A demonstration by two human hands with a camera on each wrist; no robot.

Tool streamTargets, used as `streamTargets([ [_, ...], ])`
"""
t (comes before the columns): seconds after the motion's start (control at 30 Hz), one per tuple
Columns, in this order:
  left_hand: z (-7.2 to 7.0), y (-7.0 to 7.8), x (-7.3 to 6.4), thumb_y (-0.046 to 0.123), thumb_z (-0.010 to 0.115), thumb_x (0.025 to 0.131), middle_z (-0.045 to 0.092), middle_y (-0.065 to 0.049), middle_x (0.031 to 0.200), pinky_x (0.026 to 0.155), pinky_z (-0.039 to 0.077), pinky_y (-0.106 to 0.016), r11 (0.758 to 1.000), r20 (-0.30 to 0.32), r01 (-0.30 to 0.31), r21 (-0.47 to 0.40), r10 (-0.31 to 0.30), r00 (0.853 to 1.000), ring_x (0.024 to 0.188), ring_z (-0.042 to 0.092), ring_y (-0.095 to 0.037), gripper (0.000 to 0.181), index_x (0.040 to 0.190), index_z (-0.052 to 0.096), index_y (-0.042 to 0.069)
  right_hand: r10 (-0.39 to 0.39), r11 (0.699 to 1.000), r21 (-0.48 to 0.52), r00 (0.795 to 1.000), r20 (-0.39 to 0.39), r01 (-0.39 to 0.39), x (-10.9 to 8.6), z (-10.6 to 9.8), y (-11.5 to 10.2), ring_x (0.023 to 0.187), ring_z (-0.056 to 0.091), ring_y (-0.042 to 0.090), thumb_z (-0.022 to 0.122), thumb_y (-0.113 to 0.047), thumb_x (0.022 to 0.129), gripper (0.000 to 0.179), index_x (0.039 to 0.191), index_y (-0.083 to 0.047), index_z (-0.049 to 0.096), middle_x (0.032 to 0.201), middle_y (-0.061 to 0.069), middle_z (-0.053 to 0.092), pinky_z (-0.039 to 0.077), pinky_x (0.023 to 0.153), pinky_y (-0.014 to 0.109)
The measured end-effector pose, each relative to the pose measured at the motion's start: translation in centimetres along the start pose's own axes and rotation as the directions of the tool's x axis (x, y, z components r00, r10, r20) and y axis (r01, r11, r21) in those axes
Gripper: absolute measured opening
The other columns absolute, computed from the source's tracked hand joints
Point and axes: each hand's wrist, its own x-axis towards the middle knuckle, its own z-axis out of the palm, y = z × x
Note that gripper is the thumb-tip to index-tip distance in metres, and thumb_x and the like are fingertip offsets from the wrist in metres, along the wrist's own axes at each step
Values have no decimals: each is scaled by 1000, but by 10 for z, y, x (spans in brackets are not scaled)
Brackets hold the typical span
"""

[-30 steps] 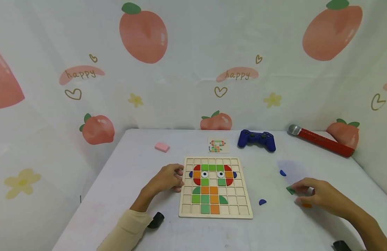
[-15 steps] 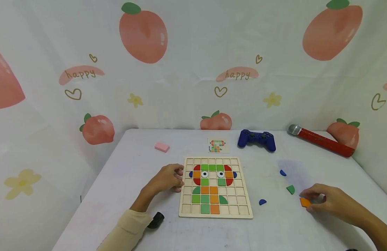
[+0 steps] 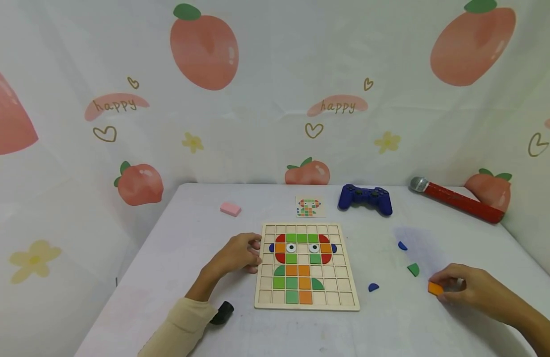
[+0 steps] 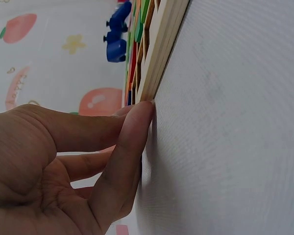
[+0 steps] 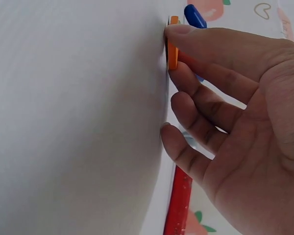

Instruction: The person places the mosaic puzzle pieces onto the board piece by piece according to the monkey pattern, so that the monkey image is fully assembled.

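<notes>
A wooden puzzle board (image 3: 337, 300) with a square grid lies flat, coloured tiles making up a figure on it. At its left edge is my left hand (image 3: 234, 255), fingers bent; in the left wrist view the fingertips (image 4: 146, 110) meet at the board's side edge. My right hand (image 3: 473, 287) pinches an orange tile (image 3: 434, 288) between thumb and fingers, right of the board. In the right wrist view the orange tile (image 5: 173, 54) stands edge-on, close to the tabletop. A green quarter-round tile (image 3: 413, 269) lies just left of that hand.
Two blue half-round tiles, one nearer (image 3: 373, 287) and one farther (image 3: 402, 246), lie right of the board. Behind it are a pattern card (image 3: 310, 207), a blue game controller (image 3: 365, 198), a red microphone (image 3: 462, 202) and a pink block (image 3: 230, 209).
My right hand has let go of the green tile, moved right and toward me, and taken the orange tile. The left hand stays at the board's edge.
</notes>
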Motion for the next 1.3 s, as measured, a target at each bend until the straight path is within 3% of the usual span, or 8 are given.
streamTargets([
  [0.07, 0, 0, 0, -9, 76, 87, 63, -10, 116, 67, 65, -30, 1000, 0, 2, -1, -2, 1000, 78, 65, -16, 62, 146, 56, -6, 2, 1000, -2, 1000, 1, -2, 0, 0, -1, 87, 56, 5, 84, -28, 89, 32, 116, -13, 77, 110, -3, 71, 52, 73, 24],
  [0.27, 0, 0, 0, -9, 77, 87, 63, -11, 115, 66, 65, -30, 1000, -4, 3, 2, -3, 1000, 77, 65, -16, 62, 146, 56, -6, -21, 999, 44, 1000, 23, 20, 3, 0, -9, 88, 56, 8, 81, -28, 91, 33, 120, -12, 76, 110, -2, 70, 52, 69, 21],
  [0.57, 0, 1, 0, -10, 76, 87, 63, -11, 115, 65, 65, -30, 1000, -5, 2, -2, -2, 1000, 78, 65, -16, 62, 145, 56, -7, -115, 992, 58, 993, -7, 116, 17, 5, -44, 88, 56, 11, 82, -28, 87, 31, 114, -15, 77, 105, -4, 69, 52, 70, 21],
  [0.83, 1, 0, 2, -10, 76, 87, 63, -11, 114, 65, 65, -30, 1000, 0, 5, -1, -5, 1000, 77, 65, -16, 62, 145, 56, -6, -243, 967, 79, 970, -11, 243, 30, 13, -79, 85, 53, 5, 85, -25, 84, 28, 110, -16, 77, 93, -7, 64, 52, 69, 22],
  [1.0, 1, 1, 1, -10, 76, 87, 63, -11, 113, 65, 65, -29, 1000, -3, 4, 11, -4, 1000, 75, 65, -16, 61, 145, 57, -6, -341, 935, 90, 940, -19, 342, 38, 18, -100, 89, 53, 6, 86, -28, 85, 28, 110, -20, 77, 96, -11, 64, 51, 71, 23],
  [1.3, 1, 3, 1, -10, 76, 87, 63, -10, 111, 65, 65, -29, 1000, -8, 0, 15, 0, 1000, 73, 65, -15, 60, 144, 57, -7, -386, 916, 129, 922, 29, 379, 51, 25, -142, 93, 56, 10, 83, -32, 88, 26, 112, -22, 78, 98, -12, 66, 54, 79, 27],
])
